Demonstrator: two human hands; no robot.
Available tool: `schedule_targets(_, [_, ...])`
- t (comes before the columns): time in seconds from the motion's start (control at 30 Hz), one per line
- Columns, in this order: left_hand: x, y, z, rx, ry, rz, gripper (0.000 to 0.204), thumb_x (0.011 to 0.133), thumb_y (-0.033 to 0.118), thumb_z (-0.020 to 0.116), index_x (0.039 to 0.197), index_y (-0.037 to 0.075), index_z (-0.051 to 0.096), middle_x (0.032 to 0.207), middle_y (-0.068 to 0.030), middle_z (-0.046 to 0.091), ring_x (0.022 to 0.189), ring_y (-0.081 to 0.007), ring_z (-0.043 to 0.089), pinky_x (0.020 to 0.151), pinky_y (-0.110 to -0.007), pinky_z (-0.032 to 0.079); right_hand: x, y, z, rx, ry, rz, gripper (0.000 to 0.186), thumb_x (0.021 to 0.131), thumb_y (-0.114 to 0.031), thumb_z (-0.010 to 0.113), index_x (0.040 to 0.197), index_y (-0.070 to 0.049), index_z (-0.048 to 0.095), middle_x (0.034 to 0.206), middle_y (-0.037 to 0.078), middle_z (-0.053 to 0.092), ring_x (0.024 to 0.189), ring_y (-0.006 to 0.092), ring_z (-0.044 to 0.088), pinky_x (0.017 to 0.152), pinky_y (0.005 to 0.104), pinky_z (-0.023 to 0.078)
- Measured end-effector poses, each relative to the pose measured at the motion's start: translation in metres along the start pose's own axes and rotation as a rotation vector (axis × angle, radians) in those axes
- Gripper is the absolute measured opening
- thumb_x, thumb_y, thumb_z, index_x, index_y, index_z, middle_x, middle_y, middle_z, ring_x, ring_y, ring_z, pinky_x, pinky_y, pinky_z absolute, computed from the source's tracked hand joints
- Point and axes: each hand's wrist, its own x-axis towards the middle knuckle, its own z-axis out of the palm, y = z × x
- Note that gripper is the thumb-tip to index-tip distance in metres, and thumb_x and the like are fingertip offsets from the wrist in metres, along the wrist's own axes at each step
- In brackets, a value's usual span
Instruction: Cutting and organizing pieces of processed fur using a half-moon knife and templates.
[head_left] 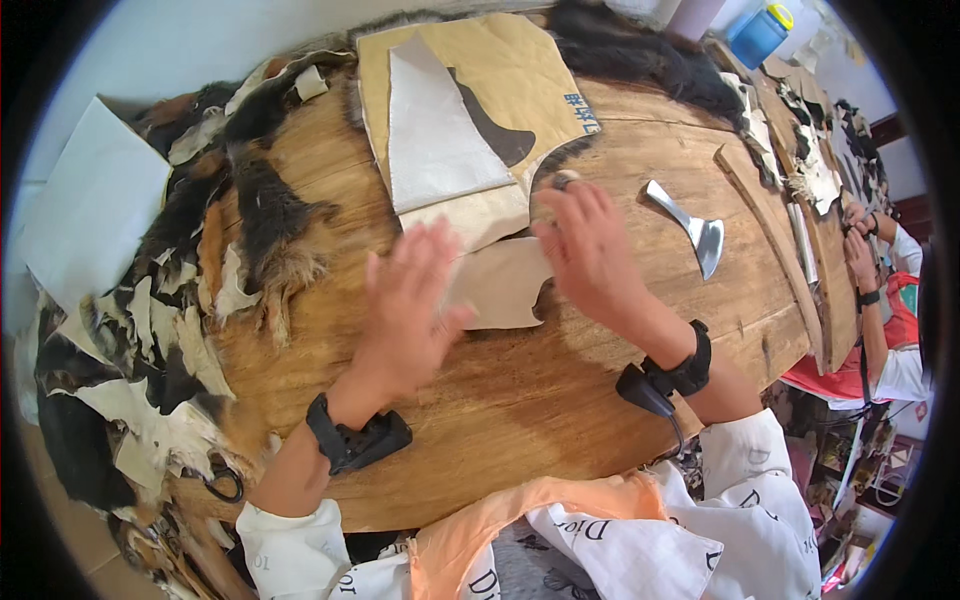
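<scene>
My left hand (405,310), blurred at the fingertips, is spread over the left side of a beige piece of hide (498,285). At that piece's upper right, my right hand (592,245) has curled fingers with a small dark thing at their tips, too small to name. Above the beige piece lies a cream strip of hide (470,215). A white tapered sheet (435,130) and a dark curved template (500,130) rest on a tan paper pattern (540,75). Dark fur shows along the paper's edges. Right of my right hand lies a metal knife with a flared blade (705,240).
Fur hides and scraps (160,330) crowd the left side of the wooden table (450,420), beside a white board (95,205). Dark fur (640,65) lies along the back. A wooden strip (770,240) and a blue jar (760,40) are at right, near another person's hands (860,250).
</scene>
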Motion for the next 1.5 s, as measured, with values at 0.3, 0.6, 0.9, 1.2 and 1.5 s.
schedule_targets(0.3, [0.004, -0.016, -0.003, -0.347, 0.073, -0.596, 0.016, 0.079, 0.027, 0.061, 0.083, 0.012, 0.066, 0.082, -0.0035, 0.057, 0.085, -0.0216, 0.052, 0.076, -0.038, 0.035, -0.023, -0.022, 0.035, -0.169, -0.217, -0.053, 0.070, 0.086, -0.043, 0.043, 0.129, 0.011, 0.033, 0.133, 0.028, 0.033, 0.133, 0.0400, 0.016, 0.107, 0.0458, 0.016])
schedule_targets(0.6, [0.005, -0.009, 0.016, -0.335, 0.092, -0.562, 0.016, 0.077, 0.025, 0.063, 0.075, 0.010, 0.062, 0.077, -0.0033, 0.054, 0.082, -0.0228, 0.050, 0.072, -0.039, 0.033, -0.026, -0.024, 0.037, -0.181, -0.200, -0.019, 0.073, 0.085, -0.047, 0.044, 0.129, 0.010, 0.033, 0.134, 0.026, 0.033, 0.133, 0.0390, 0.016, 0.108, 0.0449, 0.014])
schedule_targets(0.9, [0.009, -0.019, 0.024, -0.124, 0.230, -0.447, 0.012, 0.075, 0.018, 0.065, 0.070, 0.010, 0.056, 0.073, -0.0031, 0.050, 0.079, -0.0240, 0.047, 0.070, -0.039, 0.030, -0.023, -0.022, 0.034, -0.167, -0.260, -0.012, 0.073, 0.086, -0.049, 0.042, 0.131, 0.007, 0.031, 0.138, 0.024, 0.029, 0.133, 0.0355, 0.021, 0.108, 0.0426, 0.016])
schedule_targets(1.2, [-0.006, -0.015, 0.004, 0.090, 0.135, -0.275, 0.027, 0.080, 0.032, 0.063, 0.105, 0.023, 0.067, 0.122, -0.0020, 0.049, 0.113, -0.0226, 0.040, 0.092, -0.037, 0.025, -0.026, -0.021, 0.037, -0.184, -0.236, -0.010, 0.070, 0.086, -0.048, 0.041, 0.131, 0.006, 0.032, 0.139, 0.024, 0.028, 0.133, 0.0351, 0.021, 0.107, 0.0430, 0.017])
schedule_targets(1.5, [-0.015, -0.035, 0.012, -0.068, 0.241, -0.243, 0.023, 0.081, 0.026, 0.061, 0.103, 0.021, 0.067, 0.120, -0.0013, 0.053, 0.111, -0.0240, 0.042, 0.087, -0.041, 0.029, -0.018, 0.022, 0.005, 0.090, 0.074, 0.015, 0.047, 0.082, -0.023, 0.058, 0.121, -0.001, 0.044, 0.122, 0.022, 0.045, 0.115, 0.0372, 0.042, 0.095, 0.0442, 0.035])
